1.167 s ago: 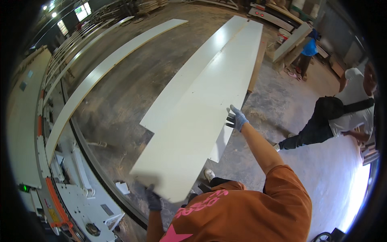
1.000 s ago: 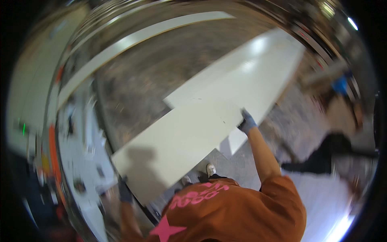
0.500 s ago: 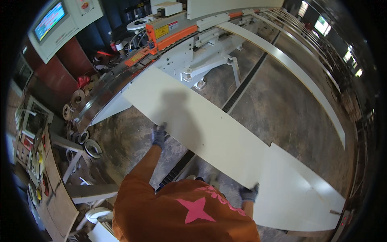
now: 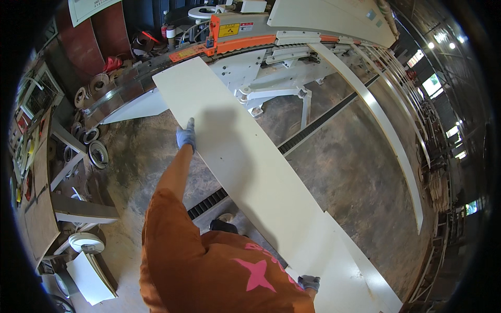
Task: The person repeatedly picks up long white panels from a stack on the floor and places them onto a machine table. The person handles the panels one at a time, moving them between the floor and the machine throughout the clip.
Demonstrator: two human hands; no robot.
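A long white panel point(image 4: 271, 172) stretches diagonally from the edge-banding machine at the far left towards the near right. My left hand point(image 4: 186, 136), in a grey-blue glove, grips the panel's near long edge, towards its far end. Further back along the same edge, my right hand point(image 4: 309, 283), also gloved, is closed on the panel close to my body; its fingers are partly hidden. The panel's far end lies by the machine's infeed, short of the orange guard point(image 4: 245, 44). Another white panel point(image 4: 339, 271) lies under the near end.
White curved-looking rails point(image 4: 383, 117) run across the right side. A dark slotted floor strip point(image 4: 334, 119) passes beneath the panel. Rolls of edge banding point(image 4: 98, 154) lie on the floor at left, near a cluttered workbench point(image 4: 39, 182). A stack of boards point(image 4: 90, 279) stands at lower left.
The view has shifted and the panel now lies at a steeper angle, its far end closer to the orange guard. Both hands still hold its near edge; the left reaches further forward.
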